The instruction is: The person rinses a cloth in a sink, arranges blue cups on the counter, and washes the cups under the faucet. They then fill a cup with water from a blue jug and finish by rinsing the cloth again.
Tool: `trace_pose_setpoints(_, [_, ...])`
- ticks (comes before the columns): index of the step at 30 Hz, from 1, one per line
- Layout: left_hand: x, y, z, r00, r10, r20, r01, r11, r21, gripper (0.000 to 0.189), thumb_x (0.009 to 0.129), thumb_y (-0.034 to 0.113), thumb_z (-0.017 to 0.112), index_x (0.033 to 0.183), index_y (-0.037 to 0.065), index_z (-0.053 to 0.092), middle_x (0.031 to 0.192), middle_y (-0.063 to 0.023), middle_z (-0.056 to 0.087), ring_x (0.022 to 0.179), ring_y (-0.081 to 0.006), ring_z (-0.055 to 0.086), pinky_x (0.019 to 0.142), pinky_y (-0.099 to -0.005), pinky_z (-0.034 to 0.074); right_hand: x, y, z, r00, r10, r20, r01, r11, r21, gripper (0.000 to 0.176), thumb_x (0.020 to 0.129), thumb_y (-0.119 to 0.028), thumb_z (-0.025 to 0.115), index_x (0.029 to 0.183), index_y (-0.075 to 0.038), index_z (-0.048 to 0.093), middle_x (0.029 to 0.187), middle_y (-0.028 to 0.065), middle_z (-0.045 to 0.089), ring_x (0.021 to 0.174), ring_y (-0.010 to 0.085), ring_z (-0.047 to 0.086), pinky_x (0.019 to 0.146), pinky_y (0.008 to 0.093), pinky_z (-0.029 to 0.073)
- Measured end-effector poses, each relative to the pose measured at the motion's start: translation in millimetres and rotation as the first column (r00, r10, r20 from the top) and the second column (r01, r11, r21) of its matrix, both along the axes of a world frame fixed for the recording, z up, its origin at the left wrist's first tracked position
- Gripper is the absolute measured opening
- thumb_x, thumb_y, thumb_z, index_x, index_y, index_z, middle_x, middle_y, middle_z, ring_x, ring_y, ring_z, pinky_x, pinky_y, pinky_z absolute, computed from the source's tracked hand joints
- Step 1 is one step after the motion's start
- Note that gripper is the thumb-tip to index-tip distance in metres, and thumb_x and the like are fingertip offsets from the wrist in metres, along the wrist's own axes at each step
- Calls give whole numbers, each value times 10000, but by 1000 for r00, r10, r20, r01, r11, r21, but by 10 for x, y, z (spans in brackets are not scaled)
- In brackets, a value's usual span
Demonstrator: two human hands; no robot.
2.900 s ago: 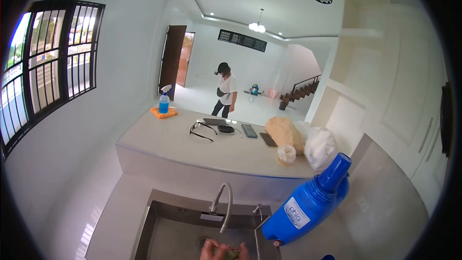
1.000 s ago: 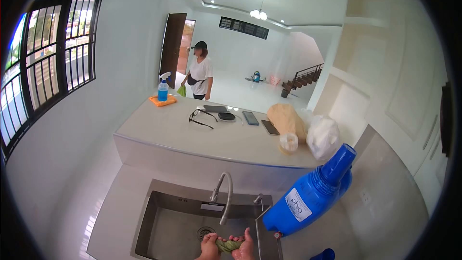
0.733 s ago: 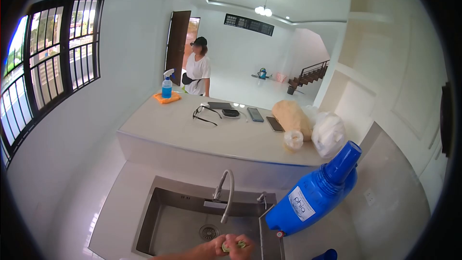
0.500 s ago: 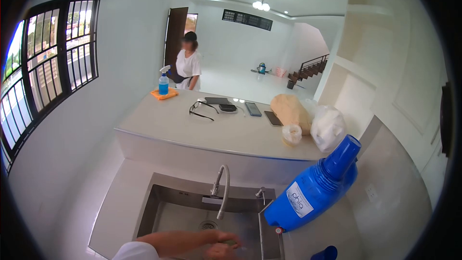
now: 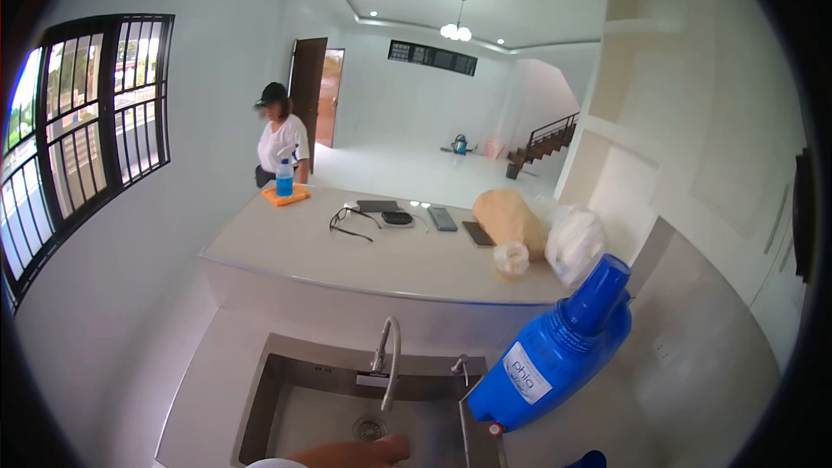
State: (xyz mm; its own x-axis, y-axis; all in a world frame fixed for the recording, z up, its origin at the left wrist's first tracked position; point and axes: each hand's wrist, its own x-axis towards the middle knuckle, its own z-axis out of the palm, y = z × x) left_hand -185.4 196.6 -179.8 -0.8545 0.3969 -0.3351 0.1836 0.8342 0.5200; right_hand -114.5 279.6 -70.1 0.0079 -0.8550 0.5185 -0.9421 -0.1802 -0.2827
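Note:
My left hand (image 5: 393,448) is low over the sink basin (image 5: 303,407), just in front of the drain (image 5: 369,429). Its fingers are mostly hidden, so what it may hold does not show. A curved metal faucet (image 5: 393,364) rises behind it from the sink's back edge. My right hand is out of sight below the bottom edge of the view.
A big blue water container (image 5: 555,360) stands right of the sink. The counter behind holds eyeglasses (image 5: 351,225), phones (image 5: 442,219), a brown bag (image 5: 511,224), a white plastic bag (image 5: 576,243) and a spray bottle (image 5: 284,178) on an orange cloth (image 5: 286,197). A person (image 5: 282,139) stands beyond.
The view has tilted up, so the counter and sink sit lower. My hands were together over the sink; now only the left shows. The person beyond the counter has moved left.

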Motion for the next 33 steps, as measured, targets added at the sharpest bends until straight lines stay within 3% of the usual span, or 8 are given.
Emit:
trace_pose_setpoints(4, [265,-96,574,654,413,634,-665,714,220,396,965,382,531,896,32,703,667,-69,651,763,-214,682,688,-391,554,19,197,-239,971,-230,59,225,971,80,235,843,-217,674,1032,-80,658,957,84,677,890,250,638,770,364,503])
trace_pose_setpoints(10, [1275,-527,278,607,-179,775,-794,-182,580,398,986,341,530,1224,23,513,1056,-70,634,937,-165,650,802,-336,566,266,341,813,818,-308,486,162,934,319,308,869,-255,694,1108,-71,632,1005,113,672,913,234,636,829,363,503])
trace_pose_setpoints(14, [1931,-453,834,563,4,826,-770,-359,527,285,1004,288,489,1164,78,594,982,-87,666,850,-233,672,738,-375,586,472,324,1691,470,-306,828,-124,906,405,378,890,-285,687,1178,-59,597,1050,135,658,940,197,631,868,361,502])
trace_pose_setpoints(20, [2781,-683,1812,387,429,816,-612,-542,575,274,970,206,566,1184,36,547,1002,-105,650,856,-221,657,671,-374,589,311,309,819,707,-498,-502,706,457,541,346,933,-215,636,1242,-68,585,1084,110,665,986,201,632,877,364,507])
trace_pose_setpoints(22, [2988,-859,1779,350,442,826,-621,-550,558,287,960,173,586,1202,28,530,989,-93,640,833,-208,648,657,-362,585,281,285,880,753,-640,151,409,636,655,332,942,-194,617,1247,-69,577,1085,113,669,973,205,642,862,367,517])
trace_pose_setpoints(24, [3162,-985,1756,445,459,769,-511,-576,638,292,963,176,585,1209,30,527,996,-89,635,830,-207,647,662,-363,583,321,211,1093,242,-449,860,77,893,444,339,940,-209,624,1247,-76,574,1065,102,676,931,179,650,822,334,525])
trace_pose_setpoints(31, [3545,-498,2347,444,740,506,-437,-314,843,366,941,146,605,1263,32,477,1179,-91,583,993,-188,627,812,-356,557,809,322,734,675,-299,675,109,944,310,389,914,-150,657,1271,-50,538,1085,115,655,981,178,628,847,308,517])
trace_pose_setpoints(33, [3577,-171,2343,478,774,415,-385,-240,891,431,924,103,616,1309,40,433,1232,-100,564,1064,-184,616,881,-347,552,1369,413,1147,492,-145,859,-81,974,211,433,881,-135,695,1270,-41,530,1068,122,655,959,180,627,836,322,519])
